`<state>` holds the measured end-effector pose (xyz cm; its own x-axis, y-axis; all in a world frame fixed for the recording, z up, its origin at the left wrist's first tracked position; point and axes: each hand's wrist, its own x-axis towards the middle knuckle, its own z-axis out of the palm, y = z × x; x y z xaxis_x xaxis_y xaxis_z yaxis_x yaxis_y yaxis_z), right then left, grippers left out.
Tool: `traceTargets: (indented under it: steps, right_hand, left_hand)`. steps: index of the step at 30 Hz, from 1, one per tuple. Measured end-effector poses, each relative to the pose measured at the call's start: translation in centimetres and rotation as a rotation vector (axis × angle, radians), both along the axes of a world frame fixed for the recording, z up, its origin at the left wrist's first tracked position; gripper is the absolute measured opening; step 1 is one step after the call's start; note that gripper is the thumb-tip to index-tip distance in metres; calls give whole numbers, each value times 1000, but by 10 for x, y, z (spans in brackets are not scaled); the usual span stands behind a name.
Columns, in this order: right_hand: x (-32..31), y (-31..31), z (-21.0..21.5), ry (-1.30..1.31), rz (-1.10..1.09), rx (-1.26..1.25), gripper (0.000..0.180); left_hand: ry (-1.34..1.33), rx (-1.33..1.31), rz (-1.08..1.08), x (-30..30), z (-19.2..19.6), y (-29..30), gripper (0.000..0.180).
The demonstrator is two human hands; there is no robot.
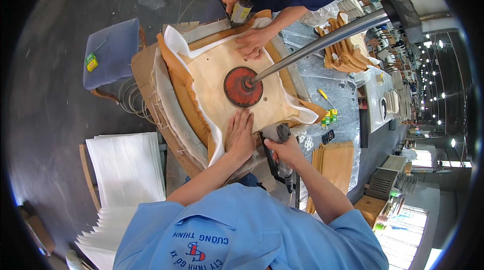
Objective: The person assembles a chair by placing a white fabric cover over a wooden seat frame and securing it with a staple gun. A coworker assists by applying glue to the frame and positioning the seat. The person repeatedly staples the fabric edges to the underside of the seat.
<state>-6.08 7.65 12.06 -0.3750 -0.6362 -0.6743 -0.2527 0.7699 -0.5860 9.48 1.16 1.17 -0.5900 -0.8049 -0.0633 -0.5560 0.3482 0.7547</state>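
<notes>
My left hand [240,134] lies with its fingers stretched on the pale plywood seat board [212,83], close to the round red press plate [234,92] that bears on the board's middle. Brown upholstery cover [177,81] and white padding [175,41] stand up around the board's edges. In my right hand [286,151] is a grey and black air staple gun [275,133], held at the near right corner of the seat. Across from me, a co-worker rests one hand [253,43] on the board and grips another staple gun [241,12] with the other.
A slanting steel rod [322,43] runs from the press plate to the upper right. On the right, a plastic-covered table [315,103] carries small green-yellow boxes [329,116], a screwdriver [323,94] and brown fabric [338,161]. A blue stool [112,50] and white padding sheets [128,164] are at left.
</notes>
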Motion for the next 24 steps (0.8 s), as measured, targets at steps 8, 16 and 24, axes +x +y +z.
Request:
traceTargets:
  steps: [8,16,24]
  right_hand:
    - [3,22,-5,-71,-18,-43,28]
    - [-20,86,-10,-177,-218,-283,45]
    - [-62,196,-78,-38,-574,-543,62]
  left_hand:
    - [-20,207,-353,54,75,-2,61]
    - [199,641,-800,49,97,55,71]
    - [-22,118,-486,11,28,73,91]
